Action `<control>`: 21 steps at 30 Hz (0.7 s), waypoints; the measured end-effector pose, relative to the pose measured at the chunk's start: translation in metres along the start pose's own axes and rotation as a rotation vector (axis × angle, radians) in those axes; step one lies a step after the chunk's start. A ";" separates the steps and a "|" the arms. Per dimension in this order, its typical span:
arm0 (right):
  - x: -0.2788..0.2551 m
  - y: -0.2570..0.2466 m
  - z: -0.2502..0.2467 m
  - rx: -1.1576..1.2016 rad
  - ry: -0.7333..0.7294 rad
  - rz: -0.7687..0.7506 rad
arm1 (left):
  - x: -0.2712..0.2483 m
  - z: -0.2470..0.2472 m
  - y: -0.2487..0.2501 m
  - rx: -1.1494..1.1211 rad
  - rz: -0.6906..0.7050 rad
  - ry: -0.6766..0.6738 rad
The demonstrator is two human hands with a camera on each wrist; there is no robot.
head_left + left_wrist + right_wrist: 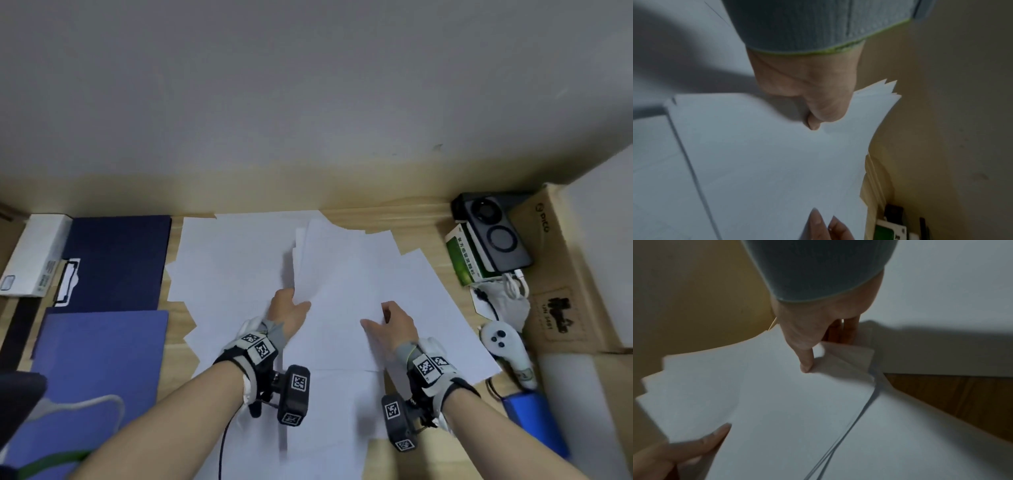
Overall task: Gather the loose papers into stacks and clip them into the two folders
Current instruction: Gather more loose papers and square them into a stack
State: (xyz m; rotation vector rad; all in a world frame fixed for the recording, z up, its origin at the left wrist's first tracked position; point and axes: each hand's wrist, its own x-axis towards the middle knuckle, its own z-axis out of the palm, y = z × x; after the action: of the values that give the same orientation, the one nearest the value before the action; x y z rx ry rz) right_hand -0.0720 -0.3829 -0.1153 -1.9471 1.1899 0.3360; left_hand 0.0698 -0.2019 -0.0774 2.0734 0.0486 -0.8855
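Several loose white papers (236, 260) lie overlapped across the wooden desk. My left hand (294, 301) pinches a raised bunch of sheets (322, 260), thumb on top (818, 112), with the fanned corners (888, 91) sticking out past it. My right hand (380, 317) pinches the same bunch (777, 402) at its near right side, thumb pressed on top (805, 361) and fingers underneath. A dark navy folder (120, 260) with a clip (66, 281) lies at the left. A lighter blue folder (102, 359) lies in front of it.
A white box (34, 253) sits at the far left. At the right stand a cardboard box (561, 260), a dark phone on a green box (493, 233), a white controller (507, 346), cables and a blue block (534, 421). The wall runs close behind the desk.
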 end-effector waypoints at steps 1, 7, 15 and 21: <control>0.000 0.000 -0.002 0.053 0.023 -0.014 | 0.000 -0.007 -0.003 -0.035 0.002 0.007; 0.005 0.007 -0.034 0.245 0.240 -0.073 | -0.005 -0.068 -0.011 -0.181 0.066 0.048; -0.025 -0.077 -0.058 0.669 -0.036 -0.176 | -0.032 -0.124 0.019 -0.416 0.205 0.079; -0.056 -0.152 -0.076 0.716 -0.160 -0.374 | -0.053 -0.156 0.072 -0.518 0.382 0.061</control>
State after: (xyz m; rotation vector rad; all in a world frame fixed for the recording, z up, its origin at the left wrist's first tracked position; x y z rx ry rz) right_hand 0.0122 -0.3705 0.0420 -1.4286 0.6830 -0.1241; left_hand 0.1442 -0.1192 0.0641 1.5523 -0.0768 -0.5071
